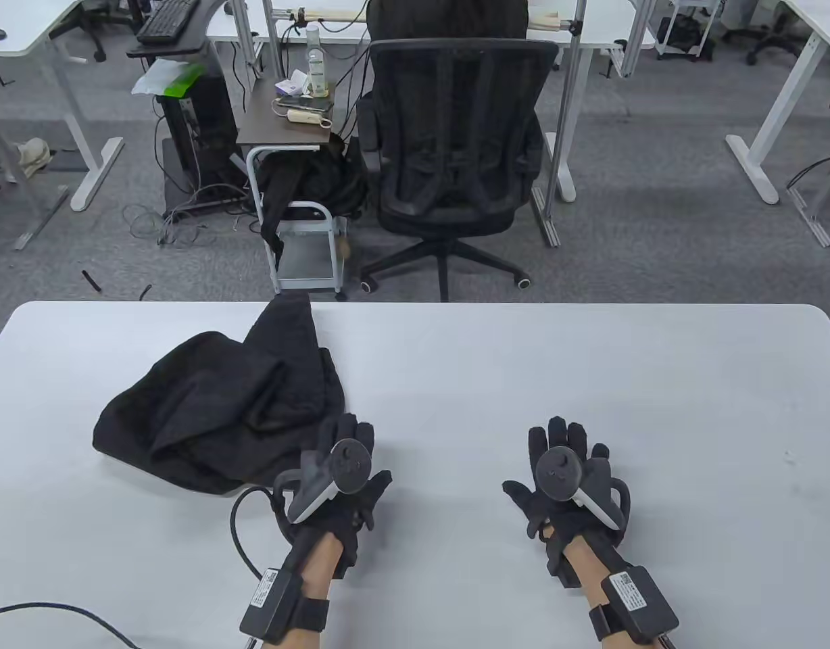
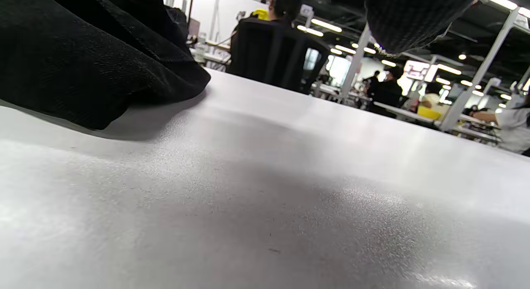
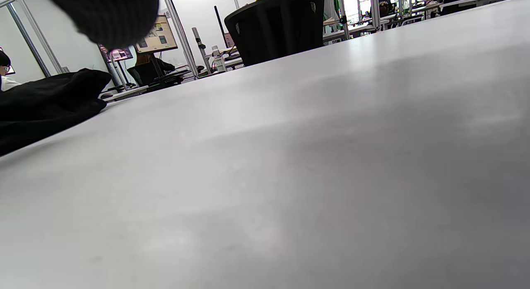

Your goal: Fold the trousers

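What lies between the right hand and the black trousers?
In the table view, the left hand and bare white table lie between the right hand and the crumpled trousers.

White table (image 1: 591, 378), crumpled black trousers (image 1: 219, 405) on its left half

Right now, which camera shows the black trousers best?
The table view: the whole crumpled trousers lie on the table's left. The left wrist view shows only a close edge; the right wrist view, a low sliver.
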A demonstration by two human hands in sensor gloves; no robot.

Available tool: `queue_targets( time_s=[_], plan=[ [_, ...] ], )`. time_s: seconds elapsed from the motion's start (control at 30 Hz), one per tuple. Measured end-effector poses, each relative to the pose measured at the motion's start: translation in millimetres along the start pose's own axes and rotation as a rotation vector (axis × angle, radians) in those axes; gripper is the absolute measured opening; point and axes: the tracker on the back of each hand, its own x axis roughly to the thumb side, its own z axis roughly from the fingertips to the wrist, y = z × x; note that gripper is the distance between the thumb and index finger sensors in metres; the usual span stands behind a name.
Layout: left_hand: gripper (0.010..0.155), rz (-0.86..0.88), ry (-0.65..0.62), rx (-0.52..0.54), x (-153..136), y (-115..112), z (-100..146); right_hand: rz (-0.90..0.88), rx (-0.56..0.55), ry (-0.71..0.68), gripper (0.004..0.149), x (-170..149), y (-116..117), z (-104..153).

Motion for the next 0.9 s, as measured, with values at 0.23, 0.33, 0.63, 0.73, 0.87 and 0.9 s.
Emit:
queue_targets(
  time_s=[0.23, 0.33, 0.63, 0.73, 0.87, 0.9],
  plan=[
    [0.079, -0.006, -0.005, 0.011, 1, 2, 0, 0.003, 0.009, 0.015, 0.091, -3, 1, -1],
    [0.079, -0.004, -0.009, 0.016, 1, 2, 0, 0.004, 0.015, 0.021, 0.09, -4, 1, -2],
    [0.077, -0.024, 0.013, 0.02, -1, 3, -1, 0.001, 0.012, 0.027, 0.089, -5, 2, -2],
    [0.076, -0.029, 0.021, 0.044, -2, 9, -2, 0.007, 0.013, 0.023, 0.088, -3, 1, -2],
    [0.075, -0.01, 0.055, 0.1, -10, 26, -1, -0.008, 0.016, 0.018, 0.087, -3, 1, -2],
    [0.075, 0.004, 0.07, 0.122, -14, 33, 0, -0.016, 0.012, 0.013, 0.087, -3, 1, -2]
  ],
)
